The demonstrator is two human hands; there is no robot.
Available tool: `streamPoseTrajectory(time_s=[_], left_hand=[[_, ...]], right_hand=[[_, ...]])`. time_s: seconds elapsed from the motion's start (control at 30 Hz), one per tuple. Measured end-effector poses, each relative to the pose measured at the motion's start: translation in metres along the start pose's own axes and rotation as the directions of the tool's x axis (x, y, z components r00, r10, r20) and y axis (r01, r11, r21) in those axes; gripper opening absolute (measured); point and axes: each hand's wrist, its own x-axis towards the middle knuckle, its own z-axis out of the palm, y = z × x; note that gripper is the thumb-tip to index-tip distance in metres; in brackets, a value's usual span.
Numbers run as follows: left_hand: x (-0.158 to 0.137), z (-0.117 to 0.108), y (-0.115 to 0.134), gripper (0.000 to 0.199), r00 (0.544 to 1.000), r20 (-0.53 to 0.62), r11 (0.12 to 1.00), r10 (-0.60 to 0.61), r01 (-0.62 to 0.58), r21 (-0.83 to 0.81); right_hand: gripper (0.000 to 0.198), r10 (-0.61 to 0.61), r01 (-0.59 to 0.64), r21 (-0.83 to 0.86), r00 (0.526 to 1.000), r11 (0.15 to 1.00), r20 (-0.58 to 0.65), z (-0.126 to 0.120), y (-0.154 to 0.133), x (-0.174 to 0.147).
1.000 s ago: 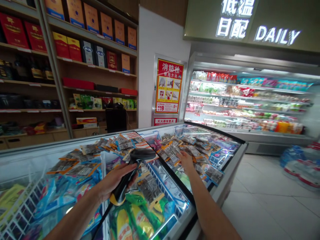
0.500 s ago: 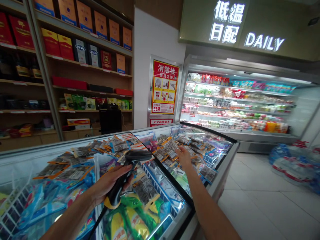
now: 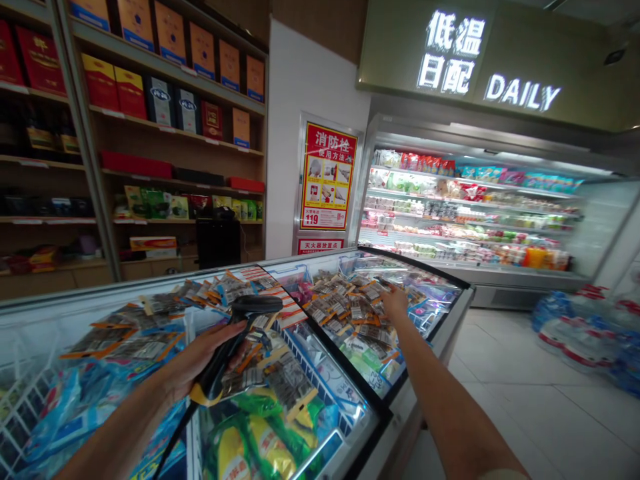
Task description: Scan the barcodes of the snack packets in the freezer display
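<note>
A black and yellow corded barcode scanner (image 3: pixel 223 360) is gripped in my left hand (image 3: pixel 220 347), its head pointing right above the glass-topped freezer (image 3: pixel 380 427). My right hand (image 3: pixel 396 305) reaches forward to the far right of a spread of small flat snack packets (image 3: pixel 345 303) with orange edges. Its fingers touch or hover just over the packets; they are small and partly hidden, so their grip is unclear. More of these packets (image 3: pixel 135 330) lie on the left part of the freezer, and several others (image 3: pixel 287 377) rest below the scanner.
Under the glass are green and yellow bags (image 3: pixel 260 440), blue bags (image 3: pixel 75 420) and white wire baskets (image 3: pixel 25 407). Shelves with boxes (image 3: pixel 170 33) stand at the back left. A lit chiller (image 3: pixel 475 207) is behind right; bottled water packs (image 3: pixel 575 333) sit on the floor.
My right hand has moved to the right over the packets, and some packets on the right side have shifted. My left hand with the barcode scanner has drifted slightly left.
</note>
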Motion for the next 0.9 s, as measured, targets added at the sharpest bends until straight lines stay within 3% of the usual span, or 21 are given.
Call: streamPoseTrajectory(time_s=[0.07, 0.13, 0.17, 0.23, 0.27, 0.33, 0.4, 0.47, 0.53, 0.67, 0.73, 0.8, 0.83, 0.9], left_hand=[[-0.003, -0.007, 0.003, 0.035, 1.000, -0.002, 1.000, -0.017, 0.017, 0.018], [-0.006, -0.013, 0.006, 0.033, 0.999, 0.012, 0.999, -0.034, 0.034, 0.036], [-0.007, -0.014, 0.008, 0.032, 0.999, 0.017, 0.998, -0.039, 0.038, 0.043], [-0.010, -0.014, 0.011, 0.031, 0.999, 0.012, 0.998, -0.043, 0.042, 0.054], [-0.011, -0.013, 0.013, 0.031, 0.999, 0.009, 0.997, -0.041, 0.041, 0.062], [-0.013, -0.008, 0.015, 0.033, 0.999, 0.010, 0.996, -0.035, 0.034, 0.086], [-0.013, -0.003, 0.017, 0.034, 0.999, 0.018, 0.995, -0.033, 0.031, 0.096], [-0.014, 0.000, 0.017, 0.033, 0.999, 0.027, 0.996, -0.042, 0.040, 0.082], [-0.014, 0.001, 0.017, 0.033, 0.998, 0.033, 0.996, -0.052, 0.050, 0.069], [-0.014, 0.000, 0.016, 0.033, 0.997, 0.042, 0.997, -0.058, 0.056, 0.051], [-0.015, -0.001, 0.017, 0.033, 0.998, 0.036, 0.998, -0.054, 0.052, 0.038], [-0.015, 0.000, 0.018, 0.033, 0.998, 0.032, 0.998, -0.045, 0.043, 0.038], [-0.015, 0.000, 0.018, 0.033, 0.999, 0.033, 0.999, -0.038, 0.037, 0.037], [-0.013, 0.001, 0.018, 0.035, 0.999, 0.026, 0.998, -0.034, 0.033, 0.050]], right_hand=[[0.047, 0.016, -0.018, -0.061, 0.999, 0.998, -0.043, -0.001, -0.004, -0.005], [0.044, -0.045, 0.038, -0.123, 0.998, 0.992, -0.054, 0.002, -0.012, -0.020], [0.039, -0.107, 0.103, -0.144, 0.994, 0.984, -0.021, 0.005, -0.017, -0.031], [0.026, -0.264, 0.285, -0.123, 0.950, 0.951, 0.166, 0.013, -0.029, -0.064], [0.023, -0.304, 0.342, -0.081, 0.904, 0.936, 0.302, 0.016, -0.034, -0.085], [0.036, -0.324, 0.430, -0.050, 0.745, 0.901, 0.583, 0.021, -0.045, -0.127], [0.044, -0.288, 0.493, -0.077, 0.621, 0.867, 0.729, 0.022, -0.055, -0.163], [0.057, -0.284, 0.569, -0.104, 0.551, 0.816, 0.785, 0.022, -0.063, -0.184], [0.073, -0.371, 0.643, -0.036, 0.485, 0.765, 0.792, 0.023, -0.070, -0.190], [0.080, -0.515, 0.672, 0.251, 0.224, 0.697, 0.828, 0.039, -0.080, -0.177], [0.069, -0.513, 0.641, 0.317, 0.141, 0.699, 0.847, 0.049, -0.081, -0.169], [0.052, -0.464, 0.617, 0.294, 0.131, 0.730, 0.876, 0.056, -0.079, -0.160], [0.042, -0.423, 0.593, 0.262, 0.148, 0.762, 0.894, 0.058, -0.076, -0.156], [0.027, -0.333, 0.472, 0.190, 0.239, 0.861, 0.912, 0.059, -0.067, -0.144]])
